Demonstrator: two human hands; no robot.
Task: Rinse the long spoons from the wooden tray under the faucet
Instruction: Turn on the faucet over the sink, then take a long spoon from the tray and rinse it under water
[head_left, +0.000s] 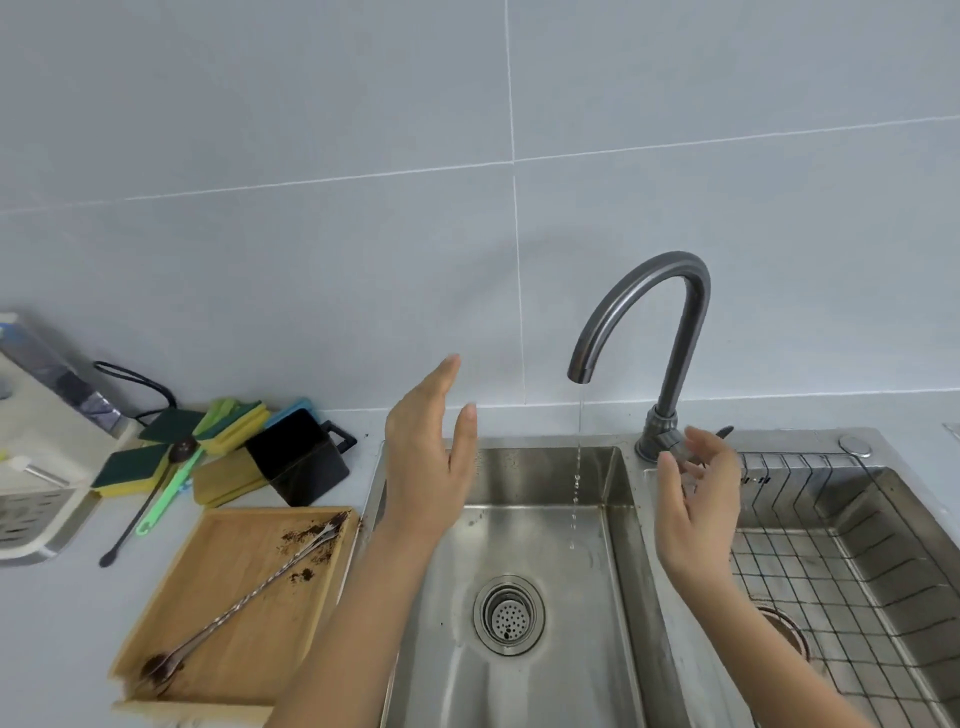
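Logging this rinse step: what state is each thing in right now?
faucet: running a thin trickle
left hand: open, empty, above the sink
right hand: open, empty, by the faucet base
long spoons: dirty, lying in the wooden tray
wooden tray: on the counter, speckled with dark grounds
sink: unplugged, mostly empty

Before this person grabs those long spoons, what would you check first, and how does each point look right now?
1. Left hand free: ok, open, empty.
2. Right hand free: ok, open, empty.
3. Long twisted metal spoons within reach in the wooden tray: ok.
4. Water from the grey curved faucet: ok, though only a thin trickle.
5. Steel sink basin clear beneath the spout: ok.
6. Spoons clean: not ok, dark residue.
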